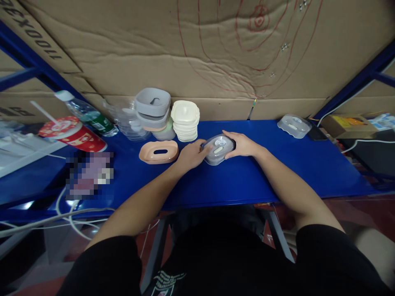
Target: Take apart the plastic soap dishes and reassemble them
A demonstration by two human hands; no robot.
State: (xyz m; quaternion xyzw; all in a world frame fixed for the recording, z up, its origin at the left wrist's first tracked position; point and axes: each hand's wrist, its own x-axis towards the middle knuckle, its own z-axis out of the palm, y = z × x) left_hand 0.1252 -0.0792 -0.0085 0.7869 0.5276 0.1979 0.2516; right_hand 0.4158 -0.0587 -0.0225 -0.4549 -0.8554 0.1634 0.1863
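Note:
In the middle of the blue table, a clear plastic lid (219, 149) with a round label and a pale oblong piece on top lies between my hands. My left hand (194, 154) is closed at its left edge, where a small dark bit shows by the fingers. Curved around the lid's right side, my right hand (242, 144) has its thumb near the front and fingers near the back. To the left of my left hand rests a peach plastic tray (159, 152) with an oval slot. Whatever lies under the lid is hard to make out.
Behind stand stacked cream pieces (185, 119), grey boxes (153, 102) and clear lids (128, 123). A red paper cup (75, 133) and a water bottle (89, 115) are at the left. Another clear lid (294, 125) lies far right; a cardboard wall (154, 49) backs the table.

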